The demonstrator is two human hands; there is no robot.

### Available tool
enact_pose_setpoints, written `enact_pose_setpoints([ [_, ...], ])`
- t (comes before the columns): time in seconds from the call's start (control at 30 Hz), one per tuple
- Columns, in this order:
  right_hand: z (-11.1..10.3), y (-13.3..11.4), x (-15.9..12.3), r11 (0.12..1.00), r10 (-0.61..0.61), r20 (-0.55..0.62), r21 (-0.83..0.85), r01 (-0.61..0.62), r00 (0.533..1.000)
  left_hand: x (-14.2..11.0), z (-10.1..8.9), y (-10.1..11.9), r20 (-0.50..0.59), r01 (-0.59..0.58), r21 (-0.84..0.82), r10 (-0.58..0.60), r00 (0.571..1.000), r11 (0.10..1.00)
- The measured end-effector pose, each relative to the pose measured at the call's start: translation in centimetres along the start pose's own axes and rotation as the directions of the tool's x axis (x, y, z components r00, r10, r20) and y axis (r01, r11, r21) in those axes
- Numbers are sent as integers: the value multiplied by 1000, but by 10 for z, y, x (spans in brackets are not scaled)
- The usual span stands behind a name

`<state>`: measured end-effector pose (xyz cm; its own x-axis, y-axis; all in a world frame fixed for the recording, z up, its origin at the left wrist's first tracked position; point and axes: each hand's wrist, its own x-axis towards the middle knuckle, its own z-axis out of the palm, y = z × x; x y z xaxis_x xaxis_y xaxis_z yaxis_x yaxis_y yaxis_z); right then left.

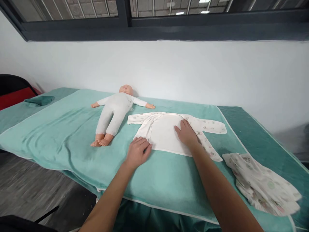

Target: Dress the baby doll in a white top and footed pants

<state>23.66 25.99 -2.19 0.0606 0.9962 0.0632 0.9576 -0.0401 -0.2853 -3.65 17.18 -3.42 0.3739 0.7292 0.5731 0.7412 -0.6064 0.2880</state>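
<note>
A white baby shirt (164, 133) with small printed motifs lies spread open on the bed, both sleeves stretched out. At its lower left edge, my left hand (138, 153) has its fingers curled on the cloth, covering that corner. My right hand (187, 133) rests on the right part of the shirt with fingers extended and thumb apart. Beyond the left sleeve, a baby doll (116, 108) in a white bodysuit lies on its back, arms out and feet toward the near side.
A crumpled printed white cloth (264, 185) lies to the right. Light green sheeting (72, 138) covers the bed, which stands against a white wall (193, 74) under a dark window frame (154, 30). A red and black object (16, 91) is at far left.
</note>
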Motion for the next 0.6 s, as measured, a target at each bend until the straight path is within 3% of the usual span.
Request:
enact_pose_setpoints([
  [0.13, -1, 6, -33, 997, -14, -28, -76, 12, 1000, 4, -10, -6, -18, 91, -101, -93, 996, 991],
  [0.23, -2, -2, -48, 990, -77, -38, -124, 72, 996, 14, -42, -32, -77, 207, -211, -227, 971, 955],
  [0.3, -4, -24, -42, 990, -119, -40, -83, 116, 992, 22, -69, -64, -147, 302, -223, -339, 929, 927],
  [0.37, -5, -62, -19, 987, -153, -35, 34, 154, 988, 26, -93, -106, -182, 375, -189, -407, 895, 908],
  [0.43, -4, -111, 19, 964, -183, -22, 191, 183, 983, 27, -107, -151, -128, 446, -159, -466, 875, 881],
  [0.53, 6, -188, 90, 908, -255, -69, 327, 263, 964, 25, -108, -208, -16, 568, -200, -583, 813, 798],
  [0.6, 19, -229, 137, 905, -248, -73, 338, 258, 966, 27, -101, -233, 4, 600, -263, -621, 783, 755],
])
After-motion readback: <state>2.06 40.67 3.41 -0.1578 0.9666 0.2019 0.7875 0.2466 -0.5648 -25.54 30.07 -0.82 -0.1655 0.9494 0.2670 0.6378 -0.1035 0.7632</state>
